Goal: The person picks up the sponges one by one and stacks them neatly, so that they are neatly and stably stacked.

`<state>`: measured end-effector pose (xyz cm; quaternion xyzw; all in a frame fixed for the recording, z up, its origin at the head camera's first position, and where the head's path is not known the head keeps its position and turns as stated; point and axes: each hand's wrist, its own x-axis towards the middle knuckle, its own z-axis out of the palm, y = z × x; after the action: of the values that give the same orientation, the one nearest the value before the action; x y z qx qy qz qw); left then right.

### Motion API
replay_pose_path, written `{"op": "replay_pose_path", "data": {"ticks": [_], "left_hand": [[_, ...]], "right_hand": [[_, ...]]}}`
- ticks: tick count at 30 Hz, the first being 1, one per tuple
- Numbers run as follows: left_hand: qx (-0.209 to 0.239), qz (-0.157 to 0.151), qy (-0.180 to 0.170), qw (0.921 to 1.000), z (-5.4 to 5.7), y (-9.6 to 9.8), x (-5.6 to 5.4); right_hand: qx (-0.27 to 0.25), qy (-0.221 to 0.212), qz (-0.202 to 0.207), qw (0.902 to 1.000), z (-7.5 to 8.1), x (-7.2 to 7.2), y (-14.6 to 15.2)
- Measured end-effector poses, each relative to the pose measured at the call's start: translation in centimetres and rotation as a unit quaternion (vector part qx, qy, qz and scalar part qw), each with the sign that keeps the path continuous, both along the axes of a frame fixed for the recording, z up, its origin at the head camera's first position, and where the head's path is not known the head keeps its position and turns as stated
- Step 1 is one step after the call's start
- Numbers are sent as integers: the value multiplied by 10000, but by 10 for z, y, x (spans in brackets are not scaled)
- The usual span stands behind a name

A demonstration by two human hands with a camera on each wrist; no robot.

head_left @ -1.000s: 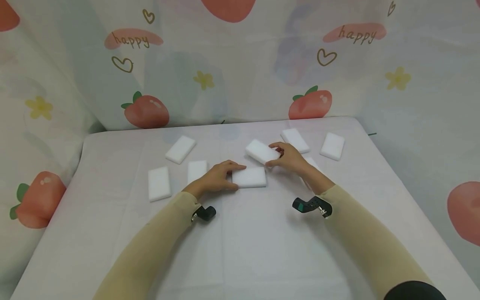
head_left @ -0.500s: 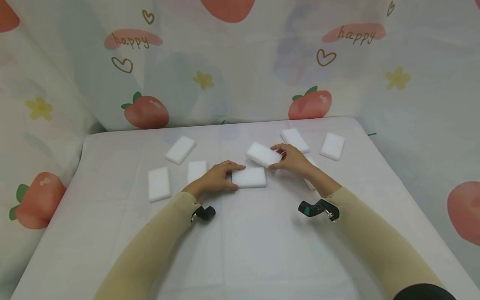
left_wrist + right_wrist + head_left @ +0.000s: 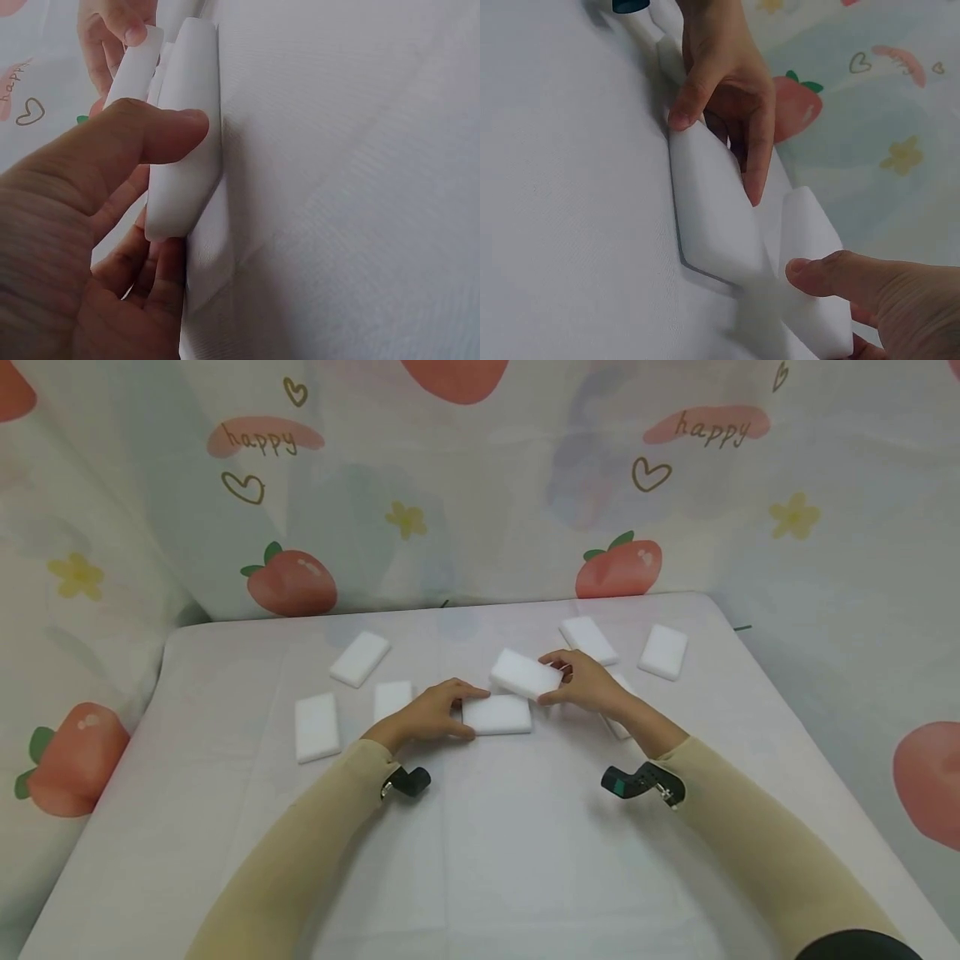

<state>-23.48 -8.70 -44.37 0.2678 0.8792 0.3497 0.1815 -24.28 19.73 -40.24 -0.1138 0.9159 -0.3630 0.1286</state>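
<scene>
My left hand (image 3: 431, 714) grips the left end of a white sponge (image 3: 498, 716) lying flat on the table, its thumb on the near side and fingers at the far side. In the left wrist view the thumb presses along this sponge (image 3: 187, 180). My right hand (image 3: 588, 685) pinches a second white sponge (image 3: 525, 673) by its right end. This one is tilted and appears raised, just behind the first. The right wrist view shows the right thumb on the held sponge (image 3: 806, 232). Whether the two sponges touch, I cannot tell.
Several more white sponges lie about: at the left one sponge (image 3: 317, 727), another behind it (image 3: 360, 658), one partly behind my left hand (image 3: 393, 700). Back right are two (image 3: 589, 640) (image 3: 663, 652); another (image 3: 617, 727) is mostly hidden under my right forearm. A patterned curtain (image 3: 480, 485) stands behind.
My right hand has come slightly nearer and to the right, bringing its sponge closer to the one under my left hand. The left hand has stayed in place.
</scene>
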Motion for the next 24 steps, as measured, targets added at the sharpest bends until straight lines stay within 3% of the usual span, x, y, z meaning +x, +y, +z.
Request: {"op": "replay_pose_path", "data": {"ticks": [24], "left_hand": [[-372, 61, 395, 9985, 6, 1, 5]], "right_hand": [[26, -58, 167, 9998, 7, 13, -4]]}}
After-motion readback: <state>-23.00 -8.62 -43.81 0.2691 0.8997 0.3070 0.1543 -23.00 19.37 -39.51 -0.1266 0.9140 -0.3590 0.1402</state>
